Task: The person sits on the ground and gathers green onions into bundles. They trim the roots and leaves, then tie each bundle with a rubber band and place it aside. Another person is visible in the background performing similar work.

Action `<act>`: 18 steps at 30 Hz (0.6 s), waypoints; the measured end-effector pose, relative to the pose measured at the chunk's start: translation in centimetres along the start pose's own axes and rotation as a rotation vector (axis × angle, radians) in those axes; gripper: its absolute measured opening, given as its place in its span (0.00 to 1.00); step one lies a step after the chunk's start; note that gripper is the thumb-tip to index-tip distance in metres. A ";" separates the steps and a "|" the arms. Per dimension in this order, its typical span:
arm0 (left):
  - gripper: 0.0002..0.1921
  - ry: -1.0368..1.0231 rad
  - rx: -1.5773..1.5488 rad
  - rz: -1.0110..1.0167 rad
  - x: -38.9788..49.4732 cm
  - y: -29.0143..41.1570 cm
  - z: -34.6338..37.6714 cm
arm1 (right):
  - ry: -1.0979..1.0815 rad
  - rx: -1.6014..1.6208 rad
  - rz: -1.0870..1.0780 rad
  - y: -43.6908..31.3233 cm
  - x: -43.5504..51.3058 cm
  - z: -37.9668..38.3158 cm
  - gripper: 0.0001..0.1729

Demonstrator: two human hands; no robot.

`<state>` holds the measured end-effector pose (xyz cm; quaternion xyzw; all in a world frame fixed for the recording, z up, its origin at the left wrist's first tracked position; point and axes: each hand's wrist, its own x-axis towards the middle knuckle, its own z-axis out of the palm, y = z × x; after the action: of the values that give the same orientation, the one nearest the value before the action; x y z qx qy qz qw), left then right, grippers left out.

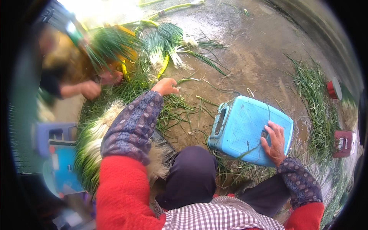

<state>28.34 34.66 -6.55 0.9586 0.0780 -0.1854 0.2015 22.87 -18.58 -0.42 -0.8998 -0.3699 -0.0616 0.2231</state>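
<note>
My left hand (166, 86) is stretched out over loose green onion leaves (175, 110) on the wet ground. Its thumb and fingers are apart, and a single thin stalk (194, 79) lies just past them. On the top of a light blue plastic stool (244, 126), my right hand (274, 142) rests with its fingers spread by the small slot. A few leaf strands stick to the stool. Beneath my left forearm sits a large pile of green onions (93, 146) with white stems and pale roots. Two or three smaller bunches (169, 43) lie beyond my left hand.
A co-worker's hand (90, 89) is at the left, near blurred green onions (112, 43). A yellow hose (164, 66) runs beside the far bunches. Leaf scraps (314, 112) form a long heap at the right, near a dark red stool (343, 143). A blue box-like object (67, 168) stands at left.
</note>
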 end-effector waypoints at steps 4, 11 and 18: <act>0.26 0.193 -0.039 -0.048 5.8 -2.1 3.7 | -0.035 0.037 0.028 0.1 0.2 0.0 0.25; 0.22 0.571 -0.455 -0.215 17.0 -5.7 10.0 | -0.100 0.031 0.103 0.2 0.4 -0.5 0.27; 0.20 0.968 -0.637 -0.359 24.5 -9.4 11.0 | -0.134 0.042 0.131 0.5 0.9 -0.4 0.25</act>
<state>45.17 40.50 -28.73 0.7985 0.3731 0.2729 0.3856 23.86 -18.50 0.05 -0.9194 -0.3253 0.0213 0.2200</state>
